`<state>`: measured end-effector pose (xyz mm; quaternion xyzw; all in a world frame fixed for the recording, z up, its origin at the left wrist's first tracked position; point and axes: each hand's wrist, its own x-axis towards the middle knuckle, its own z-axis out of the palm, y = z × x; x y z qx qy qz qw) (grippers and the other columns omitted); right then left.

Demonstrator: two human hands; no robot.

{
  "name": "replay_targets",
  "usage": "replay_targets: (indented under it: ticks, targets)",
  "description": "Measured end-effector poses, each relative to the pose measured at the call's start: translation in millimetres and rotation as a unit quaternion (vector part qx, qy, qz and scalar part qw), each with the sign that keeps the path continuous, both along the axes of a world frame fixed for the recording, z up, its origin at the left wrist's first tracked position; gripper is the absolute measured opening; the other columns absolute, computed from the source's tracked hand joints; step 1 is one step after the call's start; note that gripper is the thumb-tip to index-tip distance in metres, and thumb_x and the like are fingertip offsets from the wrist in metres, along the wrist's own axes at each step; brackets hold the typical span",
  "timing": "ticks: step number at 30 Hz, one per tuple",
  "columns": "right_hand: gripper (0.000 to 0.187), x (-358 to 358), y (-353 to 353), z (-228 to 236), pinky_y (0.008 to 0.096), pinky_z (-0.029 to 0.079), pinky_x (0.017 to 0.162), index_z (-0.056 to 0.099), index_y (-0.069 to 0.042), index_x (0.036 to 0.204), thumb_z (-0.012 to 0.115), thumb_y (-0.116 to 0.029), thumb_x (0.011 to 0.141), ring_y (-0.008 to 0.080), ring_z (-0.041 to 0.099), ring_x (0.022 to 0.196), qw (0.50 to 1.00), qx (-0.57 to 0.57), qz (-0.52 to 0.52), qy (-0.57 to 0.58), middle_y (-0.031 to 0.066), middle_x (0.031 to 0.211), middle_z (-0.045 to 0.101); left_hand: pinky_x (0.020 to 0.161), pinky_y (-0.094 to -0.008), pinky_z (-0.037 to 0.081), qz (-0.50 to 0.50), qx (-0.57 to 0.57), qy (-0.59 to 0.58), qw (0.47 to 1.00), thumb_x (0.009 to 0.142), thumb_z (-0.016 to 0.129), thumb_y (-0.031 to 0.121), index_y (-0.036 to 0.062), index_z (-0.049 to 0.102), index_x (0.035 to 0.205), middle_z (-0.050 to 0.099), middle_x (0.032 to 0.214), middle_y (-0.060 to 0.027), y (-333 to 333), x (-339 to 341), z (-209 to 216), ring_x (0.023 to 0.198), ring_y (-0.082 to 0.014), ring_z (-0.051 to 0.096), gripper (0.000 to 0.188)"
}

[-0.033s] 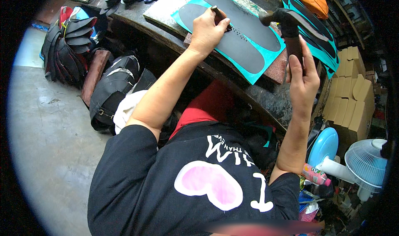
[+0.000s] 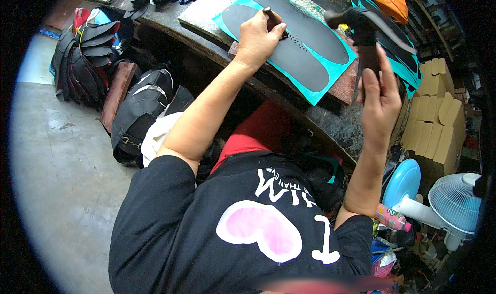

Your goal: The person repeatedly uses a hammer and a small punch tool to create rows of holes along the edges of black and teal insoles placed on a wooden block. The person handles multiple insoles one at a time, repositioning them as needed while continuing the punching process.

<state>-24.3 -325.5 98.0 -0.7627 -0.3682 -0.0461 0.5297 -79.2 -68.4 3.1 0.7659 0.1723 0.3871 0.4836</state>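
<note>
A turquoise sheet [image 2: 336, 74] bearing two black sole shapes [image 2: 305, 71] is lying on the bench [image 2: 336, 121], over a pale speckled slab [image 2: 204, 14] and a reddish slab [image 2: 345, 91]. Small dark marks [image 2: 298, 43] are running in rows near the sheet's middle. My left hand [image 2: 260, 39] is pinching a slim dark tool [image 2: 269, 17] beside them; whether its tip is touching, I cannot tell. My right hand [image 2: 380, 97] is gripping a dark hammer [image 2: 361, 27], its blurred head showing near the sheet's right corner. Farther right, similar sheets [image 2: 411, 79] are lying by an orange bag [image 2: 389, 3]; tan boxes [image 2: 434, 118] and a fan [image 2: 454, 203] are standing nearer me.
</note>
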Motion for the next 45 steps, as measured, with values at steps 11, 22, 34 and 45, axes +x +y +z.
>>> replay_targets:
  ticks: [11,22,34,45]
  targets:
    - [0.041,3,20,-37,0.0374,0.053,0.084,0.058,-0.016,0.137,0.063,-0.023,0.097,0.0336,0.070,0.101,0.985,-0.147,-0.082,-0.029,0.0207,0.120,0.066,0.064,-0.0360,0.056,0.028,0.081,-0.032,0.996,0.088,0.067,0.009,0.0027,0.061,0.095,0.067,0.077,-0.0186,-8,3,0,0.070,-0.0289,0.070,0.011]
    - [0.048,-18,4,5,0.0295,0.051,0.063,0.050,-0.008,0.143,0.062,-0.022,0.099,0.0199,0.066,0.073,0.982,0.085,-0.020,-0.165,0.0113,0.095,0.070,0.070,-0.0336,0.056,-0.062,0.277,0.022,0.959,0.089,0.072,0.014,0.0014,0.062,0.100,0.071,0.085,-0.0156,-8,-3,11,0.076,-0.0238,0.072,0.020]
    - [0.046,-2,-19,1,0.0192,0.039,0.054,0.049,-0.011,0.145,0.059,-0.019,0.101,0.0042,0.045,0.060,0.997,0.076,-0.007,-0.003,-0.0004,0.078,0.058,0.075,-0.0277,0.061,-0.132,-0.134,-0.037,0.982,0.094,0.064,0.005,-0.0017,0.059,0.102,0.070,0.093,-0.0108,-1,2,-1,0.084,-0.0164,0.070,0.012]
    - [0.030,-29,-11,-59,0.0208,0.042,0.047,0.057,-0.003,0.104,0.077,-0.005,0.082,0.0068,0.053,0.055,0.941,-0.091,0.008,0.327,0.0028,0.079,0.063,0.067,-0.0288,0.058,0.044,-0.140,-0.130,0.981,0.089,0.066,0.003,-0.0011,0.060,0.094,0.070,0.083,-0.0096,-25,34,0,0.072,-0.0141,0.069,0.009]
